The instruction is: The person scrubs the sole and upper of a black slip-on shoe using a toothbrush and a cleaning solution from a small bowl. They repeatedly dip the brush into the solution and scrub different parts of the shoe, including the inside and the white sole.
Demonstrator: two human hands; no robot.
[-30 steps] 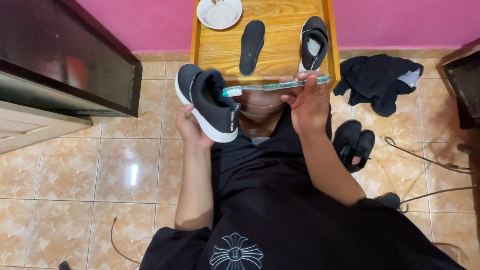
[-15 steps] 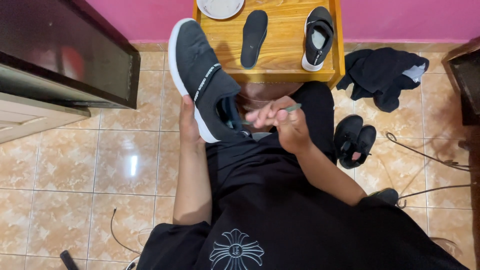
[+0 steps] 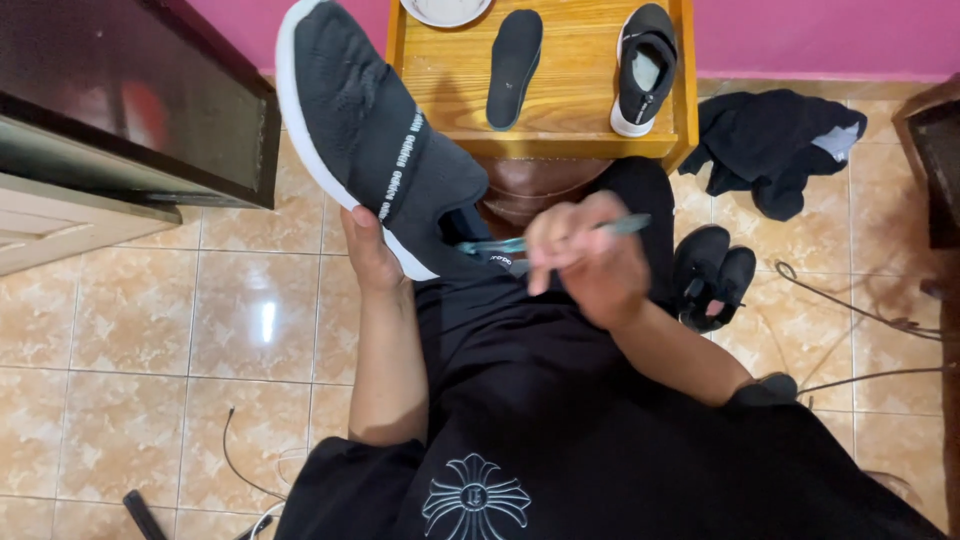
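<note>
My left hand (image 3: 370,250) grips the heel end of a black knit sneaker with a white sole (image 3: 370,140), raised with its toe pointing up and to the left. My right hand (image 3: 585,260) holds a teal toothbrush (image 3: 560,237) level, its head reaching into the shoe's opening. Both hands are over my lap, which is clothed in black. Behind them on a wooden stool (image 3: 450,90) lie a black insole (image 3: 512,65) and the second black sneaker (image 3: 645,65).
A white plate (image 3: 445,10) sits at the stool's back edge. A dark cabinet (image 3: 120,100) stands at left. On the tiled floor at right lie a black cloth heap (image 3: 770,140), a pair of black sandals (image 3: 715,270) and loose cables (image 3: 860,320).
The sneaker has been lifted and turned so the toe points up-left, closer to the camera. My right hand came down from above the shoe and brought the toothbrush to its opening.
</note>
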